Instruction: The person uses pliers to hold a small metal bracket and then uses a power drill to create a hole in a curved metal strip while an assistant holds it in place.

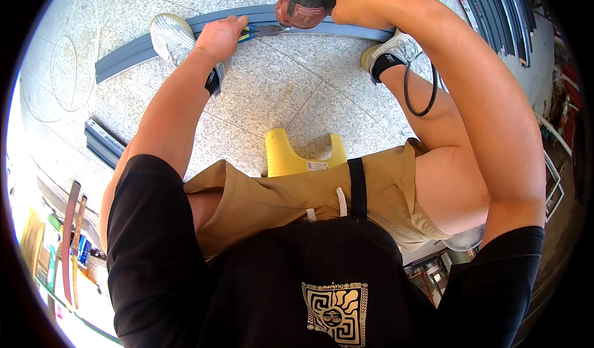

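A long grey metal or plastic profile (127,56) lies across the floor in front of me, between and past my shoes. My left hand (219,38) is closed at the profile around pliers with blue and yellow handles (247,34). Their metal jaws point right along the strip, toward a small spot under the tool. Above the profile, my right hand (362,1) grips a red and black power drill (304,2). The drill's body hides its tip and the part of the profile beneath it.
A yellow plastic stool (284,153) stands beneath me. My shoes (172,37) flank the work, and a black cable (406,91) loops by my right leg. Stacked dark profiles (495,13) lie far right, with more profiles (102,140) at left. Long-handled tools (71,243) stand lower left.
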The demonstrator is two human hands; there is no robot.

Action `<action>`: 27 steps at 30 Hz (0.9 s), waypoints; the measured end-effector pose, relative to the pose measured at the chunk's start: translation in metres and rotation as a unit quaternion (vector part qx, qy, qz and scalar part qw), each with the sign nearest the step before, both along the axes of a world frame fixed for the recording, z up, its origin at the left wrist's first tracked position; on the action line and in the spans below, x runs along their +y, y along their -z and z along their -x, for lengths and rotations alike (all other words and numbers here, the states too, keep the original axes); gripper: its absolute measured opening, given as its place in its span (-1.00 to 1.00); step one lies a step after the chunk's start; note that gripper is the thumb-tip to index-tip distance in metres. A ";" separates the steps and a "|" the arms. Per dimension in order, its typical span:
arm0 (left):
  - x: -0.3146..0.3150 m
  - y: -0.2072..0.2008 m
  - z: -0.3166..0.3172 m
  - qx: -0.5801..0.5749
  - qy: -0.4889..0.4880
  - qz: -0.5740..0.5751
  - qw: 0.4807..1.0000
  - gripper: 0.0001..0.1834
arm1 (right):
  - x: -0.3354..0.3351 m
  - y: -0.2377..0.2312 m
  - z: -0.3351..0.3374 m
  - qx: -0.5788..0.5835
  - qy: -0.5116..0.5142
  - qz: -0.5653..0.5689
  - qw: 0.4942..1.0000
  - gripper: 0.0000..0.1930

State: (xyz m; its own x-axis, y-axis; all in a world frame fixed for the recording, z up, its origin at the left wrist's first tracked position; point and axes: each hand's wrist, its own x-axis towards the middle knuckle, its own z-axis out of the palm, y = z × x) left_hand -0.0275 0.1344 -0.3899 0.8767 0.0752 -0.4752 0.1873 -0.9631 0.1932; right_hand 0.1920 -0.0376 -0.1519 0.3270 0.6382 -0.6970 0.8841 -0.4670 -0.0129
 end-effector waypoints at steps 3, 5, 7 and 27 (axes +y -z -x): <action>0.000 0.002 0.001 -0.002 0.001 0.001 1.000 -0.66 | -0.002 -0.003 -0.001 0.011 -0.008 -0.002 1.000 -0.73; 0.001 0.003 0.001 -0.007 0.002 0.002 1.000 -0.67 | -0.002 -0.004 0.001 0.022 -0.013 -0.007 1.000 -0.74; 0.001 0.004 0.001 -0.009 -0.003 0.006 1.000 -0.68 | 0.000 -0.001 0.005 -0.010 0.008 0.017 1.000 -0.75; 0.001 0.002 0.000 -0.011 -0.005 0.011 1.000 -0.71 | -0.006 -0.002 0.008 -0.027 0.004 -0.015 1.000 -0.77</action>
